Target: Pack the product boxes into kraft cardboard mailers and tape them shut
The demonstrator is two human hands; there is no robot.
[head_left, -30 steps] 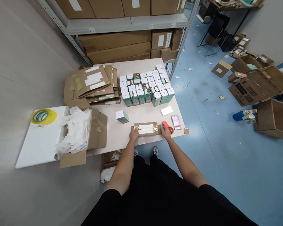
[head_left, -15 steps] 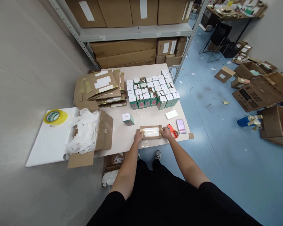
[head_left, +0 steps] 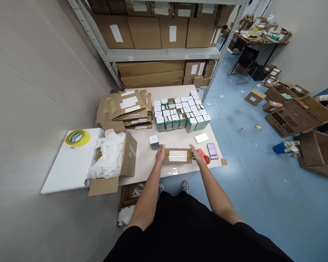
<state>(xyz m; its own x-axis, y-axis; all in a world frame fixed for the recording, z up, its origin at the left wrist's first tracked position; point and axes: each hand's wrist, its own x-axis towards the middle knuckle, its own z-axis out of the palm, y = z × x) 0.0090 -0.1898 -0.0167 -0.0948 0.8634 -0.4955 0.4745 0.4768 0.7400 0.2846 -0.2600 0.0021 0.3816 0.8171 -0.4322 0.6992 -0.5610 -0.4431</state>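
A long brown cardboard piece (head_left: 168,157), with a white label under clear tape, is held level above the front of the table (head_left: 142,165). Whether it is a flat carton or a closed box I cannot tell. My left hand (head_left: 160,155) grips its left end, and my right hand (head_left: 197,154) holds the right end. A single green and white box (head_left: 154,142) stands just beyond my left hand. Partly behind my right hand lies an orange-red tape dispenser (head_left: 206,157).
Rows of green and white boxes (head_left: 180,112) stand toward the back, beside flattened cartons (head_left: 125,107). At left sit an open carton of white paper (head_left: 109,153) and a yellow tape roll (head_left: 77,137). A shelf (head_left: 153,54) rises behind; a white card (head_left: 201,138) lies at right.
Both hands have raised the cardboard piece off the table, and it shows larger. The camera view has tilted up and shifted, so more of the shelf shows.
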